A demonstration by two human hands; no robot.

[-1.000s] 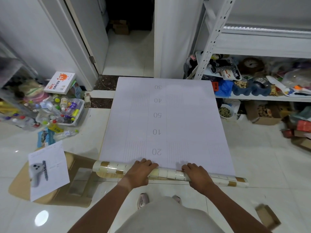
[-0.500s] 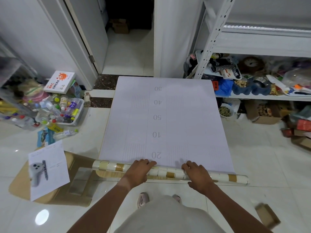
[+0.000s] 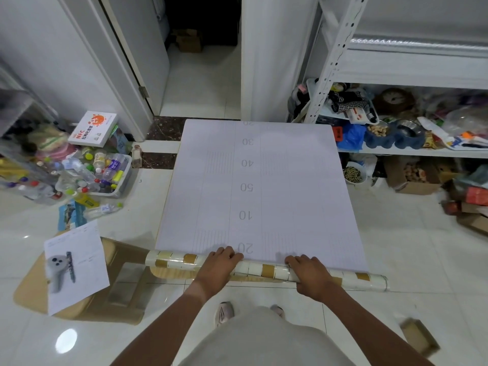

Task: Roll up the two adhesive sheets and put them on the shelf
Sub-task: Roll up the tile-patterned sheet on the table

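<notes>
White tiled floor [image 3: 396,247], pale lilac adhesive sheet [image 3: 264,194] printed 10 to 50, tile-patterned roll [image 3: 266,270] under my left hand [image 3: 220,265] and right hand [image 3: 309,273], fingers curled over it

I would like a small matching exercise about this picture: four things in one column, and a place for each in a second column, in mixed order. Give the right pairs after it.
Things:
1. rolled part of the sheet
2. orange and white box
3. blue double bowl
4. paper with a grey controller picture

Places:
A. on the low shelf at the right
B. under both hands, at the sheet's near edge
C. on brown cardboard, on the floor at the left
D. on top of the clutter at the far left, beside the door frame

Pairs: 1-B, 2-D, 3-A, 4-C
</notes>
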